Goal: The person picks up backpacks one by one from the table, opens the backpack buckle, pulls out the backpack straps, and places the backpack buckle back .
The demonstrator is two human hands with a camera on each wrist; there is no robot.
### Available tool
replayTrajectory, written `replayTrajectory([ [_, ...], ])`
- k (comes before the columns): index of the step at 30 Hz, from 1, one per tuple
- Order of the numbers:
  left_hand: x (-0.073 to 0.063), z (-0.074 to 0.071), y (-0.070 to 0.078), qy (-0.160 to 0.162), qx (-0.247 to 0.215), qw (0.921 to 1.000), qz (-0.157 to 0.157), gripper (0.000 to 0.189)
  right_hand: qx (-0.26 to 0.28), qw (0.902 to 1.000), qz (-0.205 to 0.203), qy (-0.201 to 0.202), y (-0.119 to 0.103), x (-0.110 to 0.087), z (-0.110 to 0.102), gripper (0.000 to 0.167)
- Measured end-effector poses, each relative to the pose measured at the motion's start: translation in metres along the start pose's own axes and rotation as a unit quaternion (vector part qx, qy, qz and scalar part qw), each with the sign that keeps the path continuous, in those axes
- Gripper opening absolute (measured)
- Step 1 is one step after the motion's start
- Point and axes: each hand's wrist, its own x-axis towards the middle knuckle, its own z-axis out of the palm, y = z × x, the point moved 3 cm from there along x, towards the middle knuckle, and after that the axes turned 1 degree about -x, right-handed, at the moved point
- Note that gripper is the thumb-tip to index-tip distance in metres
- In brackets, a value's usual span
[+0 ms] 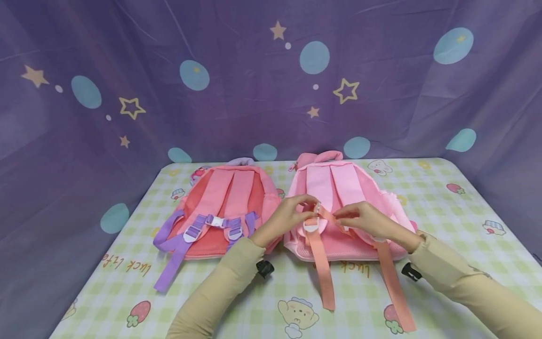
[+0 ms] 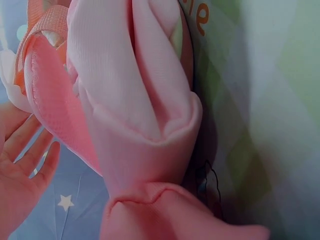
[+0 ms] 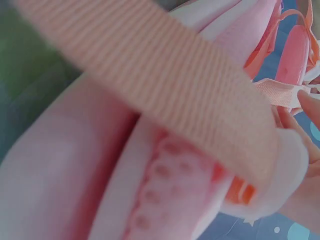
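A light-pink backpack (image 1: 348, 181) lies on the table with its shoulder straps facing up. Over its lower left strap, my left hand (image 1: 290, 216) pinches a small white buckle (image 1: 317, 207) between thumb and fingers. An orange strap (image 1: 327, 214) runs from that buckle to my right hand (image 1: 366, 219), whose fingertips pinch it. Below the left hand sits a white strap adjuster (image 1: 311, 225) with a long orange webbing tail (image 1: 322, 275). Another orange tail (image 1: 394, 289) hangs toward me under the right wrist. In the right wrist view, orange webbing (image 3: 165, 85) crosses close to the camera.
To the left lies a coral-pink backpack (image 1: 218, 190) with purple webbing (image 1: 175, 263) and a fastened white chest buckle (image 1: 218, 221). A green checked cloth (image 1: 237, 306) with cartoon prints covers the table. Behind and at the sides hangs a purple curtain (image 1: 237, 113) with stars.
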Motion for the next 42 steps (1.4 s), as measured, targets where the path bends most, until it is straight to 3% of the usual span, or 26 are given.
replayTrajectory([
  [10,0.001,0.0,0.0,0.003,0.004,1.0,-0.003,0.025,0.081,0.9964,0.022,0.014,-0.005,0.002,-0.002,0.02],
  [17,0.002,-0.002,0.002,0.008,-0.002,1.0,0.004,0.024,0.051,0.9982,0.009,0.03,-0.01,0.003,-0.005,0.015],
  [32,0.004,0.003,0.0,0.012,-0.01,0.9992,0.036,0.023,0.033,0.9994,0.005,0.012,-0.009,0.006,-0.013,0.016],
  [42,0.005,0.006,0.002,0.012,-0.006,0.9994,0.033,0.024,0.028,0.9985,0.047,0.003,-0.002,0.01,-0.015,0.02],
])
